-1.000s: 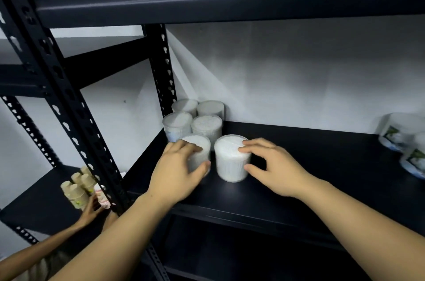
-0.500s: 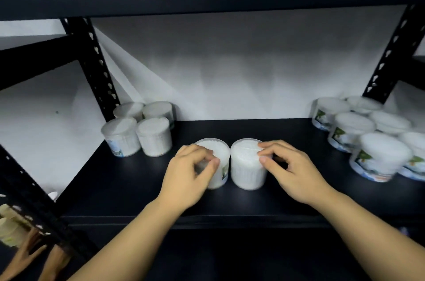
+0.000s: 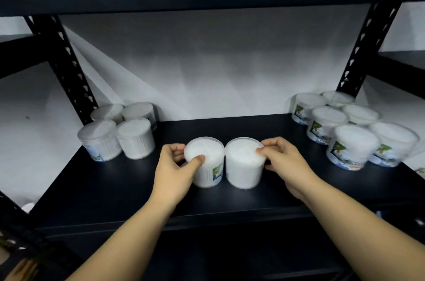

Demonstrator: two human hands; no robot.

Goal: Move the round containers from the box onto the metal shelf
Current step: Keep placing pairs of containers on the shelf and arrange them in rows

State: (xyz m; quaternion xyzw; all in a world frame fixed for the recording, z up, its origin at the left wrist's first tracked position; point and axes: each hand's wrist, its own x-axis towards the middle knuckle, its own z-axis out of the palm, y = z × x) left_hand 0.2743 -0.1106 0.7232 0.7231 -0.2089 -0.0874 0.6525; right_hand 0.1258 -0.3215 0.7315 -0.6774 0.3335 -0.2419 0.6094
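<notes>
We see two round containers standing upright side by side, touching or nearly so, at the centre of the frame on the dark metal shelf [image 3: 103, 188]. Our left hand [image 3: 171, 173] grips the left container [image 3: 207, 161]: the thumb curls over the near rim and the fingers wrap its left side. Our right hand [image 3: 284, 163] holds the right container [image 3: 243, 163], with fingertips pinching the right edge of its top and the thumb low against its right side. Both containers rest on the shelf surface, between the two hands.

At the left of the frame, four more containers [image 3: 119, 133] stand in a tight cluster by the rear post. At the right of the frame a larger group of labelled containers [image 3: 345, 129] stands packed together, well apart from our hands. A white wall [image 3: 207, 62] backs the shelf.
</notes>
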